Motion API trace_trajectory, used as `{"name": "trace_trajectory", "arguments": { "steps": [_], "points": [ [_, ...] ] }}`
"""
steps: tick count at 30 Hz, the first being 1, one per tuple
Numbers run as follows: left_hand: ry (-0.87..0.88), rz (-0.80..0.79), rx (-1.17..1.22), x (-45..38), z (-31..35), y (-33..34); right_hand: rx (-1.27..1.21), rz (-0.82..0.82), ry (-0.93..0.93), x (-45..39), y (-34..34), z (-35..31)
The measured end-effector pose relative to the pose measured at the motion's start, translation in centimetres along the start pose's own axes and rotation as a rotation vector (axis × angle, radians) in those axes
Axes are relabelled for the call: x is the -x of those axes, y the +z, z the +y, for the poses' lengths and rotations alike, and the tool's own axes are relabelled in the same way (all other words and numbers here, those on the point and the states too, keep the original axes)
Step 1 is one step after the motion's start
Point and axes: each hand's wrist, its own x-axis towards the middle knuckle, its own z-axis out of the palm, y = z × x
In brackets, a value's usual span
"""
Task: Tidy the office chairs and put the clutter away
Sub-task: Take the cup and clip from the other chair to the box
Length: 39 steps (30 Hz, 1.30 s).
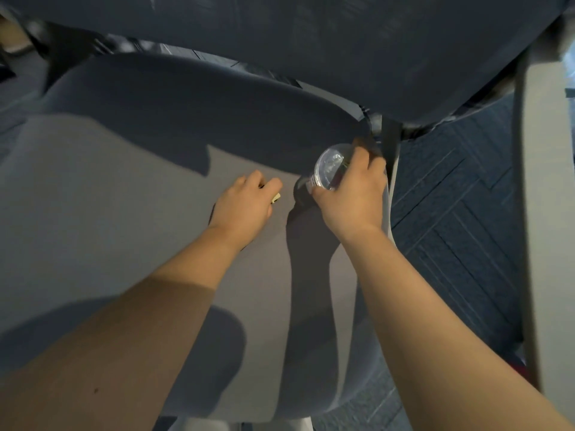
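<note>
A grey office chair seat [109, 197] fills most of the view, with its dark backrest [311, 42] looming above. My right hand [351, 194] is shut on a clear plastic cup with a lid [329, 168] at the seat's back right corner. My left hand [245, 203] rests on the seat just left of the cup, fingers closed around a small pale object [276, 198] whose nature I cannot tell.
Dark blue patterned carpet [460, 213] lies to the right of the chair. A pale vertical edge, perhaps a desk or panel [541, 213], stands along the far right. The chair's armrest post [389, 141] rises just behind the cup.
</note>
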Motion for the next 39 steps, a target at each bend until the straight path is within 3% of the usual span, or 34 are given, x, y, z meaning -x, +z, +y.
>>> {"name": "trace_trajectory", "arguments": {
  "steps": [5,13,17,23,28,39],
  "points": [
    [-0.207,0.045,0.157,1.4,-1.2,-4.6,-0.067,-0.078,-0.080,2.1,-1.2,-1.9],
    [-0.197,0.197,0.140,5.2,2.6,-17.7,-0.174,-0.075,-0.227,7.2,-9.0,-6.8],
    [-0.226,0.127,0.053,7.0,4.4,-20.6,-0.184,-0.038,-0.290,9.3,-12.5,-7.5],
    [-0.364,-0.117,-0.075,7.7,3.6,-15.0,-0.140,-0.062,-0.273,8.8,-10.5,-5.7],
    [-0.470,-0.148,-0.005,6.4,1.1,-8.3,-0.122,-0.098,-0.234,6.8,-4.9,-3.8],
    [-0.234,-0.100,-0.233,4.6,-1.1,-1.1,-0.111,-0.081,-0.215,4.2,-0.4,-1.5]
  ]
}}
